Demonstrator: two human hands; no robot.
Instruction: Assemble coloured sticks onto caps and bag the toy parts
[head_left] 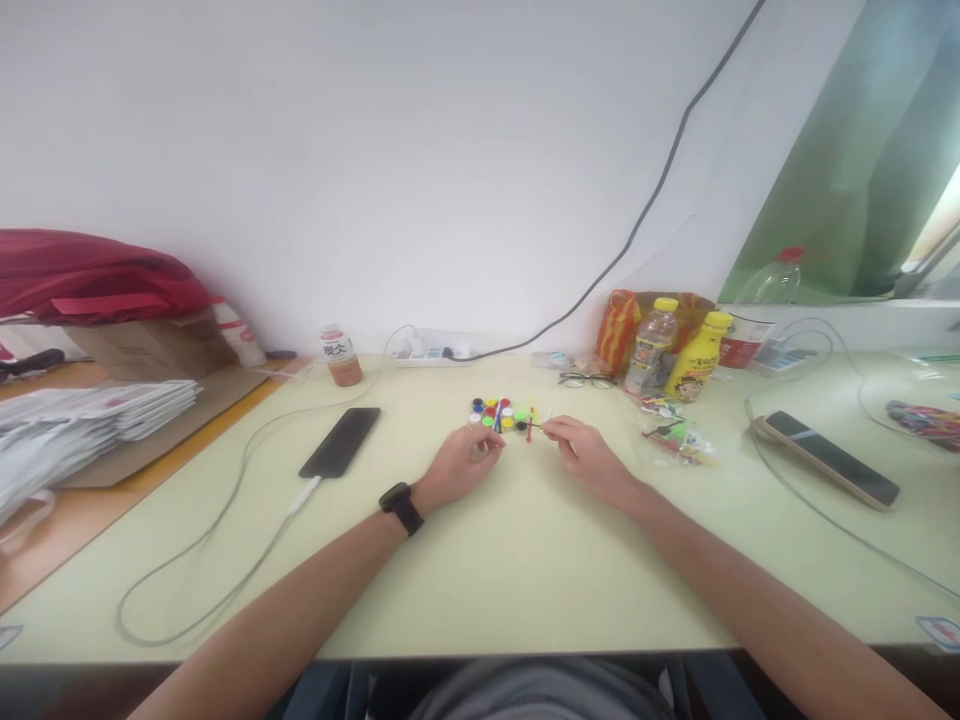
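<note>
Several small, round, multicoloured pieces lie clustered on the pale yellow-green tabletop in the head view, just beyond the curled left hand. The right hand, fingertips close together, is beside a thin red stick; whether either hand grips anything, I cannot tell.

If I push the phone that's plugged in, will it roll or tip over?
Probably neither: the phone lies flat on the table, so it should just slide. It looks stiff, with straight edges and a flat dark face, so it likely won't bend. The cable plugged into its end may drag or tug a little.
</note>
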